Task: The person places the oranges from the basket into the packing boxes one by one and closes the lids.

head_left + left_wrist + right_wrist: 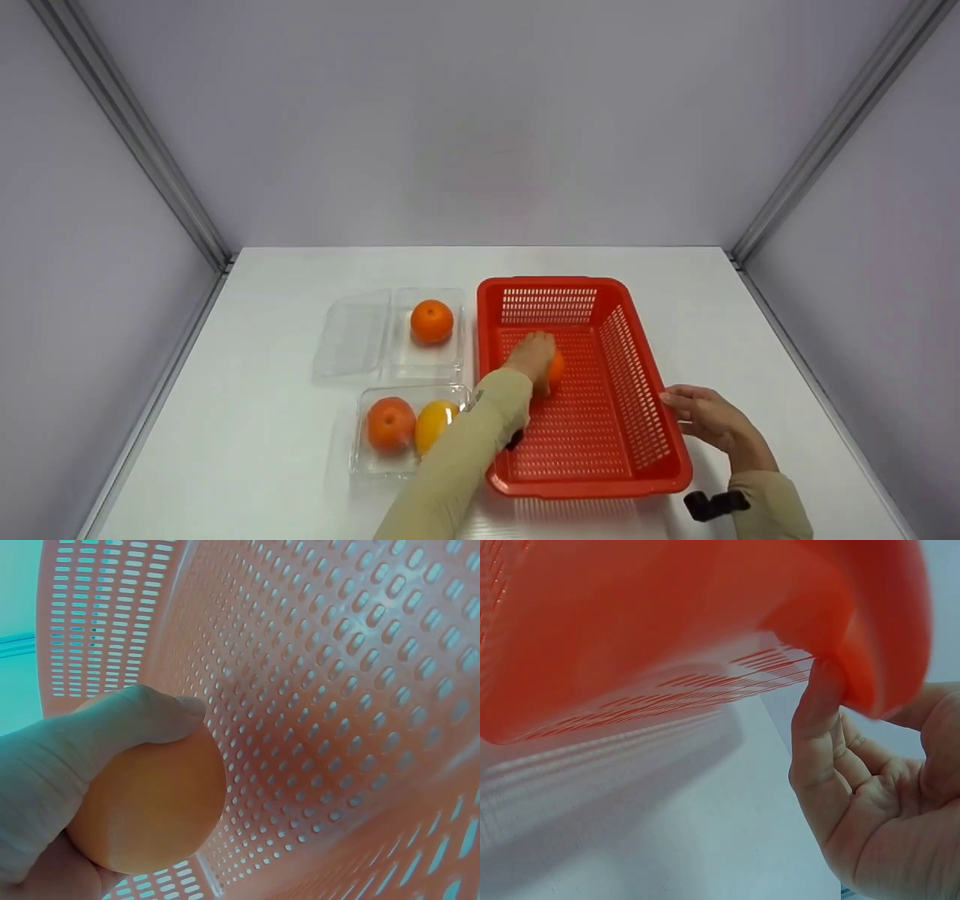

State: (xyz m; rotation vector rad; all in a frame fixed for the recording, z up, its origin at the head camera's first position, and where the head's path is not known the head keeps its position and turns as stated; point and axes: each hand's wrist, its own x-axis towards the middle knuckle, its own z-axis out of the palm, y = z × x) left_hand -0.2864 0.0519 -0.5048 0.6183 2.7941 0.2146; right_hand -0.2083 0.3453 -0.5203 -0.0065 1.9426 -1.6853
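My left hand (534, 358) reaches inside the red perforated basket (491, 315) and grips an orange (556, 369). In the left wrist view the thumb lies over the top of the orange (161, 802), close to the perforated floor, and the other fingers are mostly hidden behind the fruit. My right hand (709, 416) pinches the basket's right rim from outside. The right wrist view shows that hand (877, 802) with a bent finger under the rim (874, 690) and the thumb on its far side, mostly hidden.
Left of the basket, an open clear plastic box (405, 360) with its lid (351, 337) folded out holds an orange (431, 322). Nearer, another clear box (367, 465) holds a reddish-orange fruit (390, 425) and a yellow fruit (435, 425), partly behind my left sleeve. Walls surround the white table (247, 420).
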